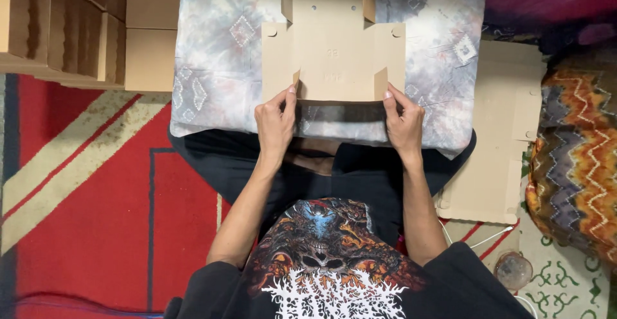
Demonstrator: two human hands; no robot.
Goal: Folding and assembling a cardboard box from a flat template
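The person sits cross-legged on the floor with a grey patterned cushion (212, 75) across the lap, and a flat die-cut cardboard blank (334, 55) lies on top of it, stretching away from the body toward the top of the view. Both hands are on the blank's near edge. The left hand (275, 123) pinches the near left corner, thumb on top by the small raised tab, fingers curled under, so it is closed on the card. The right hand (403, 126) does the same at the near right corner, thumb pressing on the edge beside the other small tab, fingers tucked beneath. The near flap between the two hands looks lifted slightly off the cushion, with a dark shadow under it. The blank's side panels spread out flat left and right, each with a little notch at its far corner, and further tabs stand up at the far end. To the person's right, a second flat blank (495, 132) lies on the floor, just beside the cushion and partly under its edge. Past that sits a zigzag-patterned pillow (578, 158) in orange and brown. On the left, at the far corner, stands a stack of folded boxes (71, 30), touching the cushion's side. A red rug (96, 216) with tan stripes covers the floor on that side, and a small round glass jar (513, 270) rests near the right knee.
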